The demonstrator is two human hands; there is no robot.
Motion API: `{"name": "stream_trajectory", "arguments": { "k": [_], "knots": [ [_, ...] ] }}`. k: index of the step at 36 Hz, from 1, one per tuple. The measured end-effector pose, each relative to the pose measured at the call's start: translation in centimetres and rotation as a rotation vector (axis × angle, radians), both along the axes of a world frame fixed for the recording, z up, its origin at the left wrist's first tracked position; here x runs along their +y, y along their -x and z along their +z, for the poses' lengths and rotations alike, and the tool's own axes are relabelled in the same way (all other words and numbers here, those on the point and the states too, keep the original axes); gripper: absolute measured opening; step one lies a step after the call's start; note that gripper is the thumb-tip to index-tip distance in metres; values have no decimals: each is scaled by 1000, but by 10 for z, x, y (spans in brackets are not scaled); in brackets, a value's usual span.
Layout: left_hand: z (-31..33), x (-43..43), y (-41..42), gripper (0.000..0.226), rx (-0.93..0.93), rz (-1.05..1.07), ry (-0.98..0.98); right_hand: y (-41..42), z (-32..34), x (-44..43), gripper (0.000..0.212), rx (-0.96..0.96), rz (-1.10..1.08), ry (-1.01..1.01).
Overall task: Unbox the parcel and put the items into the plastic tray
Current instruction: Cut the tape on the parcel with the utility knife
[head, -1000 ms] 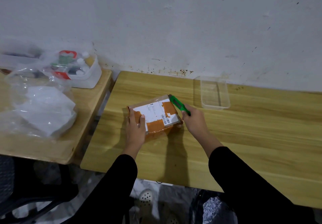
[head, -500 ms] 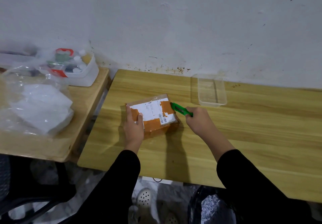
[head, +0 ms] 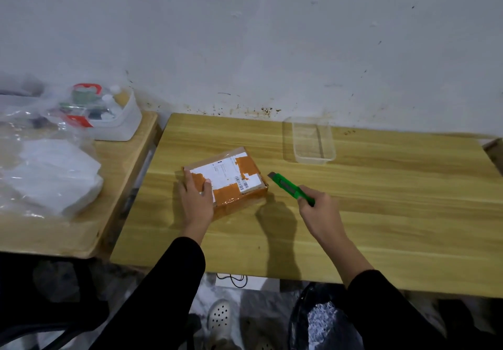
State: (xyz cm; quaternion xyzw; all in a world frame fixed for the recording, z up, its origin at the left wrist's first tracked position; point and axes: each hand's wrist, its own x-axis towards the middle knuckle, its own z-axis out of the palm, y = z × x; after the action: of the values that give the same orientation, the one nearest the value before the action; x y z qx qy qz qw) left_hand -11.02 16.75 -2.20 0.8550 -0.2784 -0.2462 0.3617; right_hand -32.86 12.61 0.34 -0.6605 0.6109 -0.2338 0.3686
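Note:
A small cardboard parcel (head: 231, 175) wrapped in orange tape, with a white label on top, lies flat on the wooden table (head: 353, 213). My left hand (head: 196, 200) presses down on its near left corner. My right hand (head: 321, 213) grips a green utility knife (head: 291, 187), blade out, pointing up-left and a short gap to the right of the parcel. An empty clear plastic tray (head: 313, 143) stands behind them near the wall.
A second wooden table (head: 81, 230) on the left carries a clear bag of white material (head: 51, 175) and a white bin of small bottles (head: 109, 115). A dark bag (head: 326, 319) lies on the floor below the table's front edge.
My right hand has pulled the green knife away from the parcel's right edge, back toward me and to the right. My left hand stays on the parcel.

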Motion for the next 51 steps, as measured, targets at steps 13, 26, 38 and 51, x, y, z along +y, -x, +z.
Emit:
{"name": "stream_trajectory", "arguments": {
  "k": [13,26,38,51],
  "knots": [
    [-6,-41,-43,61,-457,-653,-234,-28,-18,-17,37,-123,-65,2],
    [-10,-58,-50,65,-646,-604,-416,-57,-26,-38,39,-76,-27,69],
    [-22,-7,-19,69,-226,-338,-152,-58,-20,-25,38,-77,-70,86],
    [-30,8,7,67,61,-220,7,-54,-13,-8,39,28,-33,107]
  ]
}}
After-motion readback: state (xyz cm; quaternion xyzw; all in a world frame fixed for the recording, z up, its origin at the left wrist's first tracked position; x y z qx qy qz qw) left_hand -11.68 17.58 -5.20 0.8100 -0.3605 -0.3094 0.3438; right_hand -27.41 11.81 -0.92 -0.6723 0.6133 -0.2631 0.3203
